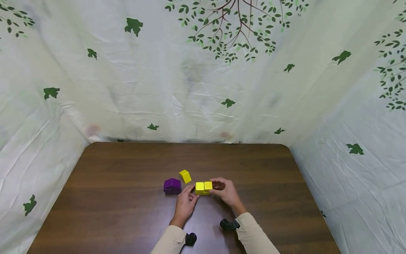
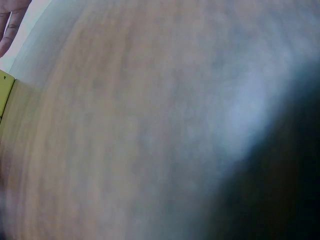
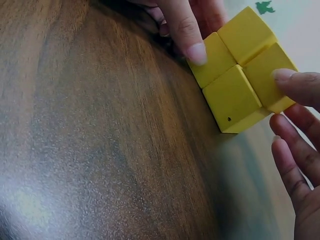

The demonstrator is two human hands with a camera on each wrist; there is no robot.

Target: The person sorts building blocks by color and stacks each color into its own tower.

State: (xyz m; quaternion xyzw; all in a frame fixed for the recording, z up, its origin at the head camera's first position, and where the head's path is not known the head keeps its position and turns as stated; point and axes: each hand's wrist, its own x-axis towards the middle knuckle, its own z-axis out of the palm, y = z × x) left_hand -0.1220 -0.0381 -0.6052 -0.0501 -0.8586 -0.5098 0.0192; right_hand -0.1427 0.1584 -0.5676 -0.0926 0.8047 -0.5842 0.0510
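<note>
Several yellow cubes (image 1: 203, 188) stand together as a two-by-two block in front of me on the table. My right hand (image 1: 226, 192) pinches an upper cube (image 3: 262, 75) on the block's right side, thumb on its near face. At the left side, my left hand (image 1: 185, 204) holds a lower cube (image 3: 212, 60) between thumb and fingers, the fingers partly hidden behind it. Only a yellow edge (image 2: 6, 92) of the block and some fingers (image 2: 12, 30) show in the left wrist view, the rest being blurred tabletop.
A purple block (image 1: 172, 186) sits to the left of my left hand. Behind it lies a separate yellow block (image 1: 185, 176), turned at an angle. The brown wooden table (image 1: 127, 218) meets a pale leaf-patterned cloth (image 1: 171, 88) at the back and sides.
</note>
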